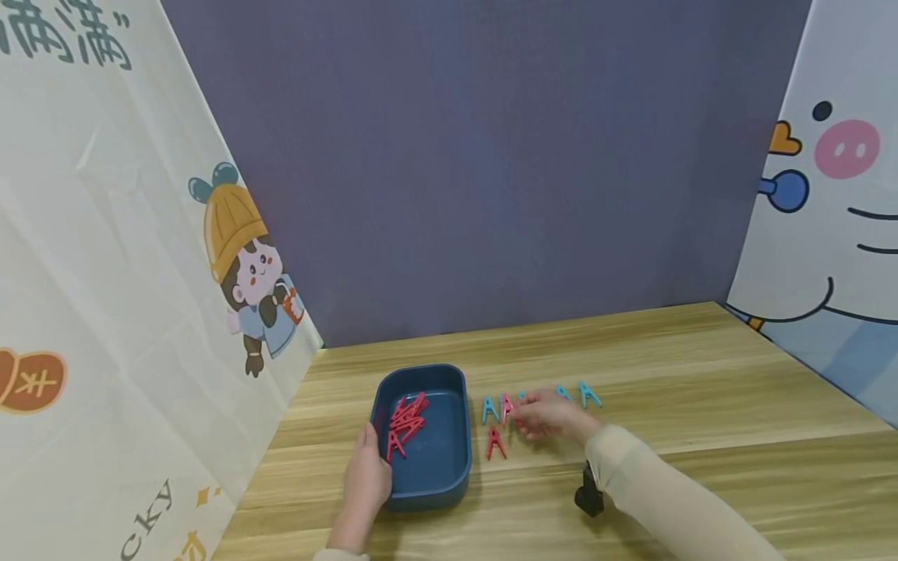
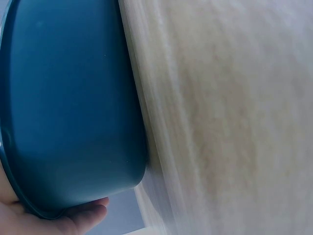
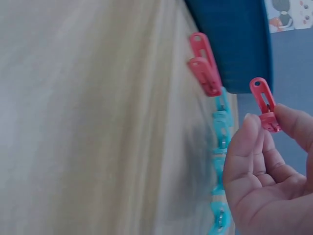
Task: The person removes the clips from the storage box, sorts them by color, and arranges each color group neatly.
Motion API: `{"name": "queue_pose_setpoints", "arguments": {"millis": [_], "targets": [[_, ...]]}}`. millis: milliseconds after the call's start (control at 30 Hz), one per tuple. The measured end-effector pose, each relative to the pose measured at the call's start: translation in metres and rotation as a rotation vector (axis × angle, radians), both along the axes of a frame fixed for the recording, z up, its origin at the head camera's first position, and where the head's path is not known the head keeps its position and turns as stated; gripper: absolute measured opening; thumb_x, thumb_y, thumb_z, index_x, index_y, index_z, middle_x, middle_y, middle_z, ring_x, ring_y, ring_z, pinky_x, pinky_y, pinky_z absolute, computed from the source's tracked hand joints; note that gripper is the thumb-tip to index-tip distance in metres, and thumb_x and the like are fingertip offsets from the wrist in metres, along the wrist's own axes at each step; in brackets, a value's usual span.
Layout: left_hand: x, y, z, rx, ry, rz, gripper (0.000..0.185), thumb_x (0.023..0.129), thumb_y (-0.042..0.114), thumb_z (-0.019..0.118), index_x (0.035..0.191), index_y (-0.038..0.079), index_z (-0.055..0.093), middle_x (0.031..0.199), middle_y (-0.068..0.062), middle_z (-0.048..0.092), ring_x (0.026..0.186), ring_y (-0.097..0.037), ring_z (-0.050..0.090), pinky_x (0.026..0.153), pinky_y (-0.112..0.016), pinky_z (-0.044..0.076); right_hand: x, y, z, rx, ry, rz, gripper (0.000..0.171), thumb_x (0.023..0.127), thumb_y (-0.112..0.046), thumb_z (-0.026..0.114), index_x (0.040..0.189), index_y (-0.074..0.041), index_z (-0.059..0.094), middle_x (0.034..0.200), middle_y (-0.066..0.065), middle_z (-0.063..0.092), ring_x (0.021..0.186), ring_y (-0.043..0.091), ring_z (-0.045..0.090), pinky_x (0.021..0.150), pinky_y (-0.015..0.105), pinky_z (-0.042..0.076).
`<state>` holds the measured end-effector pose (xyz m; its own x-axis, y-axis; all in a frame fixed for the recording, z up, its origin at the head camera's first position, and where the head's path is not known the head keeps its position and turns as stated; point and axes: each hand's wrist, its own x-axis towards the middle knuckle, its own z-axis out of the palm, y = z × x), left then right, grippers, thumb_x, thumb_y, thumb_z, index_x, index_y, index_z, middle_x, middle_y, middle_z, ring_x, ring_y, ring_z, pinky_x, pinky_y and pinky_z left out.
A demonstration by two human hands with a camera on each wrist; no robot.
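A dark blue tray (image 1: 454, 475) sits on the wooden table and holds several red clothes pegs (image 1: 405, 421). My left hand (image 1: 365, 477) grips the tray's near-left rim; in the left wrist view its fingers (image 2: 73, 219) curl under the tray's outer wall (image 2: 68, 107). My right hand (image 1: 550, 414) pinches a red peg (image 1: 507, 407) just right of the tray; the right wrist view shows that red peg (image 3: 264, 104) between thumb and fingertip. Another red peg (image 1: 495, 442) lies on the table, and several blue pegs (image 1: 588, 393) lie in a row.
The wooden table (image 1: 701, 405) stretches to the right of the pegs. A purple back wall (image 1: 491, 156) and printed cartoon curtains (image 1: 105, 273) enclose the space on three sides. A black wrist-camera mount (image 1: 588, 491) sits under my right forearm.
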<state>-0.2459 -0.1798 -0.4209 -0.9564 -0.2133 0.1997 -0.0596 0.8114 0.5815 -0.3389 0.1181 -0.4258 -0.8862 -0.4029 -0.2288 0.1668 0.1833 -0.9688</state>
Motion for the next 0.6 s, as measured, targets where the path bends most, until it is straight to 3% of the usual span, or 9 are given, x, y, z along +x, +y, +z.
{"name": "queue_pose_setpoints", "arguments": {"millis": [433,600], "targets": [[0.000,0.000,-0.001,-0.007,0.005,0.002,0.055,0.082,-0.011,0.046,0.133,-0.018,0.030,0.136,-0.032,0.033,0.122,-0.045,0.036,0.099,-0.053,0.033,0.012,0.000,-0.009,0.031,0.004,-0.001,0.017,0.087,-0.005,0.058,0.096,0.009,0.058,0.075,0.009,0.058,0.061,0.013,0.055,0.057,0.024,0.053],[0.000,0.000,0.000,-0.007,0.000,0.004,0.055,0.081,-0.011,0.047,0.133,-0.019,0.030,0.136,-0.033,0.033,0.122,-0.045,0.036,0.099,-0.053,0.033,0.013,0.000,-0.011,0.046,-0.001,0.000,0.010,0.087,-0.006,0.058,0.084,0.004,0.057,0.072,0.007,0.057,0.058,0.012,0.054,0.055,0.023,0.053]]}}
